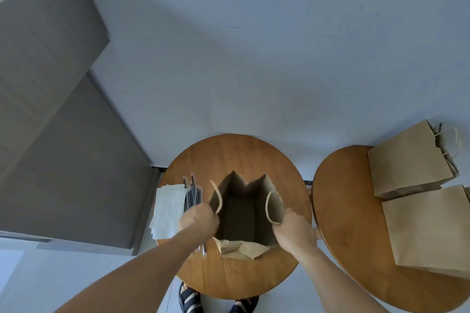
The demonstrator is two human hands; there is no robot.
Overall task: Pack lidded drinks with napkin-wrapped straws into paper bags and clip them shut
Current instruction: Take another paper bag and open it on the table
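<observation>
Our left hand (199, 218) and right hand (292, 226) each grip a side rim of the open, empty paper bag (244, 185) standing mid tabletop (229, 152). Straws (193, 192) and napkins (169, 208) lie at nine o'clock; packing and clipping are not yet done.

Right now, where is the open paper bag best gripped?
By its top rim on both sides, from above, where the left hand and right hand grip beside the handles: the paper bag stands upright and its creased walls fold inward.
</observation>
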